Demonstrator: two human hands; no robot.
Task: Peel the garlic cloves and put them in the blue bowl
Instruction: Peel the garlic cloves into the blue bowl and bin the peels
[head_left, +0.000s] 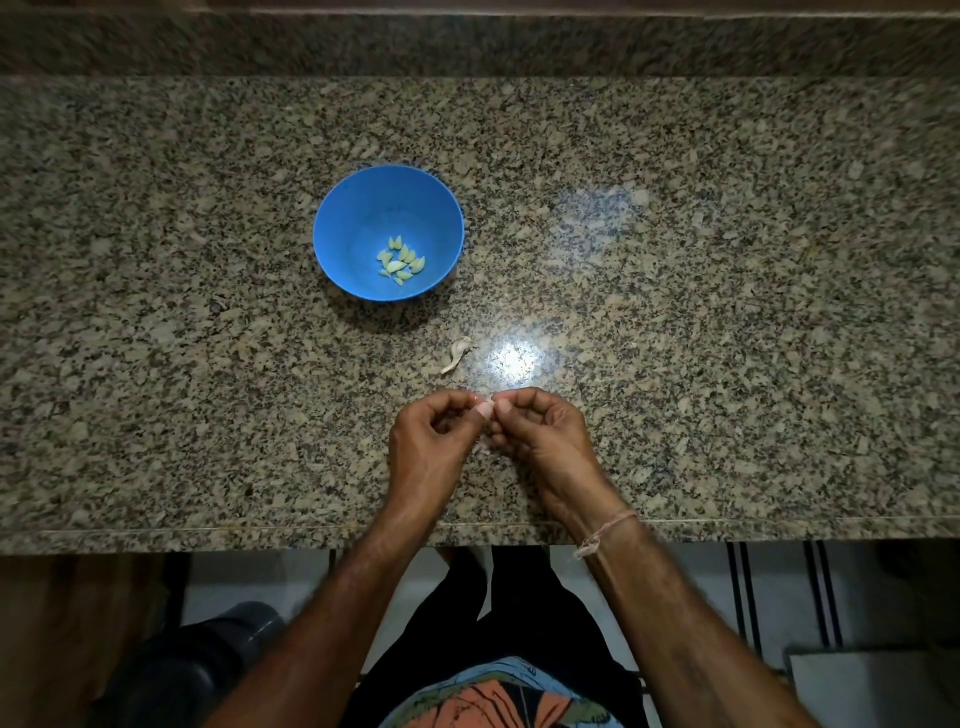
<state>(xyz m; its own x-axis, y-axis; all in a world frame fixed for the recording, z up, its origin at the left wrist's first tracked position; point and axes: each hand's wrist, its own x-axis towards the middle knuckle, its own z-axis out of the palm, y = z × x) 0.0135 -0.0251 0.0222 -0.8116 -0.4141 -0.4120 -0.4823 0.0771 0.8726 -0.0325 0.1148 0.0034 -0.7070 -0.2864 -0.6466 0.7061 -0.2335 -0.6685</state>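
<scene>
**Both hands pinch one clove above the counter**

We see the garlic clove (489, 405) only as a small pale sliver, caught where the fingertips of both hands meet. The fingers hide most of it, so we cannot tell how much skin it still wears. A blurred wisp of papery skin (483, 445) hangs just below the fingertips.

The left hand (431, 447) curls its fingers inward, with thumb and forefinger pinching the clove. The right hand (545, 441) meets it tip to tip, its fingers drawn in just as narrowly on the same piece.

Just beyond the fingertips and a little to their left, a curled whitish garlic scrap (457, 354) lies on the counter (701, 312). We cannot tell whether it is husk or clove. A bright glare (511, 361) sits beside it, straight beyond the right fingers.

Farther beyond and to the left stands the blue bowl (348, 218), upright and apart from the scrap. A small cluster of pale green peeled cloves (401, 261) lies in its bottom.

The speckled granite runs wide to either side of the fingers. Its front edge passes under the wrists, where a thread (605, 532) circles the right one. A raised ledge (467, 47) closes the counter well beyond the bowl.
</scene>
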